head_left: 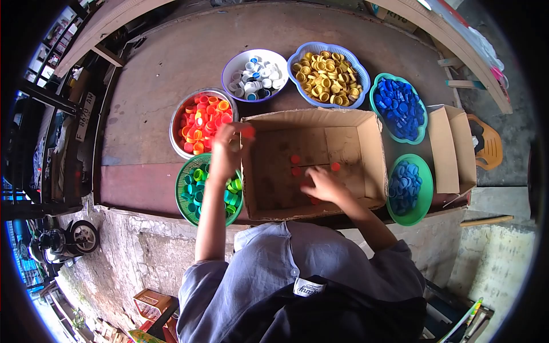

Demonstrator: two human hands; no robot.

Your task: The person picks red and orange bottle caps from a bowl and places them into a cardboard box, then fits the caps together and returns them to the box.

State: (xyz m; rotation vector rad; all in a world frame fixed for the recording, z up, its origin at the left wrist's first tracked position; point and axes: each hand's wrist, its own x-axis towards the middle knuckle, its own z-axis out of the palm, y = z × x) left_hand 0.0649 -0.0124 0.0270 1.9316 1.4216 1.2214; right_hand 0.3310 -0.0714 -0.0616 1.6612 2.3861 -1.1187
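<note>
My left hand is raised over the left wall of a cardboard box, beside the bowl of red and orange caps. A red bottle cap is pinched at its fingertips. Inside the box, my right hand reaches down near the floor, its fingers pointing left and slightly blurred. Close to those fingers lies a red cap, partly covered by the hand. Other red caps rest on the box floor: one cap left of centre, another just below it, and a third cap to the right.
Around the box stand a metal bowl of red-orange caps, a green basket of green caps, a white bowl of white caps, a lavender basin of yellow caps, and teal and green bowls of blue caps.
</note>
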